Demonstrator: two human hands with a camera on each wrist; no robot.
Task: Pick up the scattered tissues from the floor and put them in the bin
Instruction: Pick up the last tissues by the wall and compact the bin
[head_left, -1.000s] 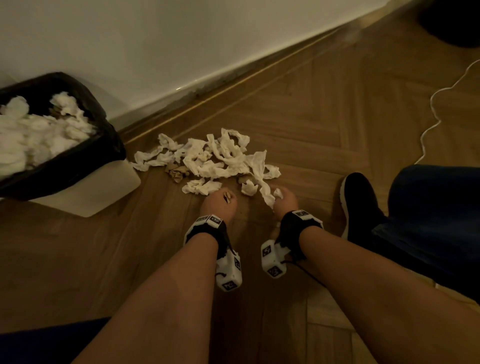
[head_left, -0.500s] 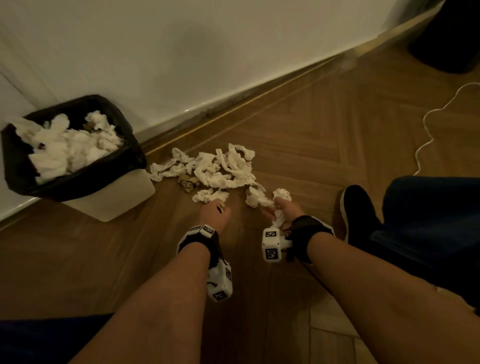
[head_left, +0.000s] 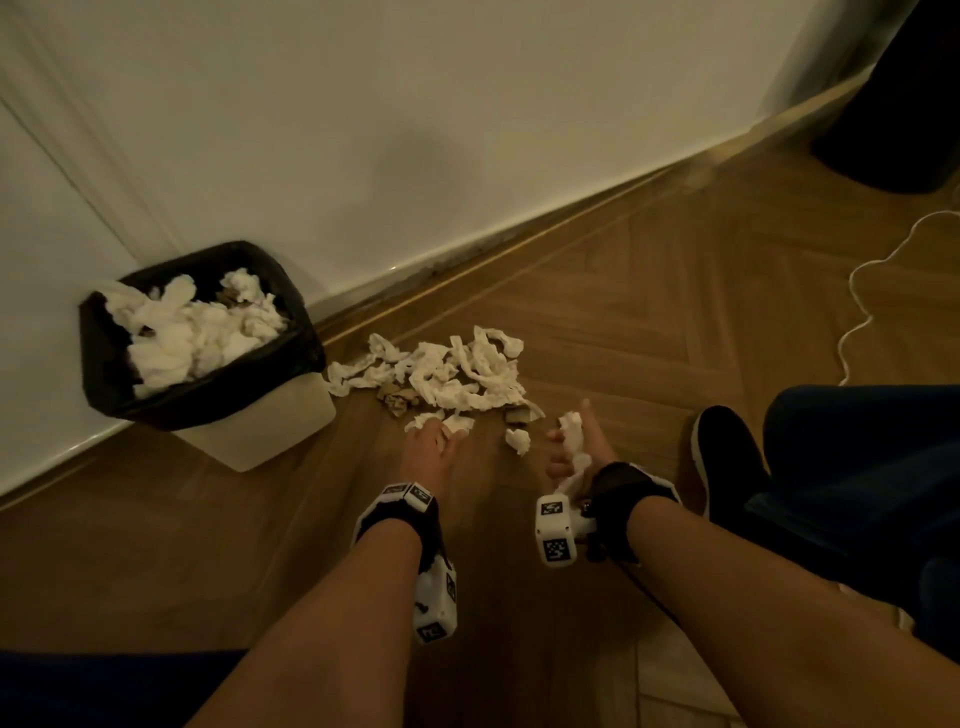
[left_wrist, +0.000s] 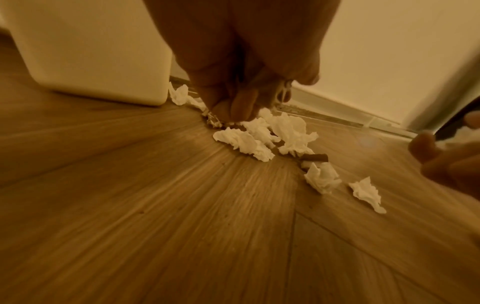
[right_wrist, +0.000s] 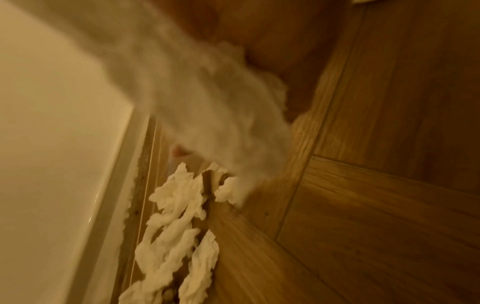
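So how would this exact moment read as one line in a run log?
right hand: holds crumpled white tissue | left hand: fingertips at floor tissues | black-lined white bin: partly filled

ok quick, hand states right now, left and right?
Left hand: fingertips down at the near edge of the tissue pile; grasp cannot be told.
Right hand: lifted, holding a crumpled tissue wad.

Scattered tissues (head_left: 452, 374) are lying on the wooden floor (head_left: 649, 322), just beside the bin (head_left: 249, 421).
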